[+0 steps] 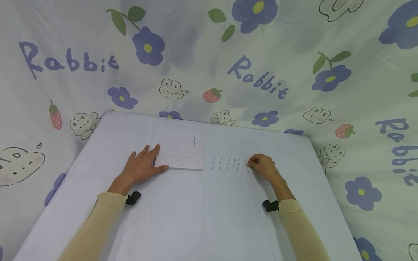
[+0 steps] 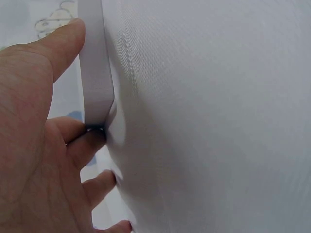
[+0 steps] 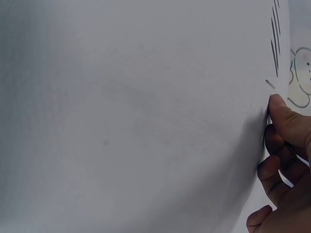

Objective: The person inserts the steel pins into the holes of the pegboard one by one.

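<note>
A white board (image 1: 179,159) with a grid of small holes lies flat on the table. Two thin dark needle-like sticks (image 1: 195,141) stand near its back right corner. My left hand (image 1: 140,167) rests at the board's left side with fingers spread, its thumb by the front edge; the left wrist view shows the board's side (image 2: 95,63) between thumb and fingers. To the right of the board, several more thin sticks (image 1: 233,164) lie in a row. At the row's right end, my right hand (image 1: 262,166) pinches one thin dark stick between thumb and index finger, mostly hidden by the fingers.
A white cloth covers the table (image 1: 196,217). Behind it and along both sides hangs a curtain (image 1: 189,47) printed with flowers, rabbits and strawberries. Black devices (image 1: 134,198) are strapped at both wrists.
</note>
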Demonstrator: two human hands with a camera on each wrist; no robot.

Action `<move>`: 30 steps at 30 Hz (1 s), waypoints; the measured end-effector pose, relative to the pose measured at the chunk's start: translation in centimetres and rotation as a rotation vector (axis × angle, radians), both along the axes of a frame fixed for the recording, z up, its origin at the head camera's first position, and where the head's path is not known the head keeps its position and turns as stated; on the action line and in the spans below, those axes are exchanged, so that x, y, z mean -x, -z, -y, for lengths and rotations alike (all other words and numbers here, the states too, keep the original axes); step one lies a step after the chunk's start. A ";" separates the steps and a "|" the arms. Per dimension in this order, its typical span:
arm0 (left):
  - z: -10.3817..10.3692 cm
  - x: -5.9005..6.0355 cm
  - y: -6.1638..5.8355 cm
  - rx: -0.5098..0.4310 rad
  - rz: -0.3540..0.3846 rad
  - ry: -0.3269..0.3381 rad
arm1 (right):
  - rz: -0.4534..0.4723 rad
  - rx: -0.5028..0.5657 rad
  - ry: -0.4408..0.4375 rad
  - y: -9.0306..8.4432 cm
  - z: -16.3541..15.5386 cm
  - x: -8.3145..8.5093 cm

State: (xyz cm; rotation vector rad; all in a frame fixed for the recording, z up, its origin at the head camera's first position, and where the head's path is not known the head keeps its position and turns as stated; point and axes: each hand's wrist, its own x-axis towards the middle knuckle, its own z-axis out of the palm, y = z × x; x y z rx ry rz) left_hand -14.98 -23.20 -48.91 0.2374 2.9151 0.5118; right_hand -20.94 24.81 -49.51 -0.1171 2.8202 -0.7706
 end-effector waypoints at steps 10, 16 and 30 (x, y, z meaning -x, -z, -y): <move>0.0 0.0 0.0 0.002 -0.007 0.000 | -0.065 -0.162 -0.040 -0.5 0.4 0.0; 0.0 -0.1 0.0 -0.010 -0.010 0.003 | -0.080 -0.225 -0.062 -1.0 0.8 -0.2; -0.1 -0.2 -0.2 -0.020 -0.015 -0.009 | -0.096 -0.298 -0.126 -0.6 0.8 -0.3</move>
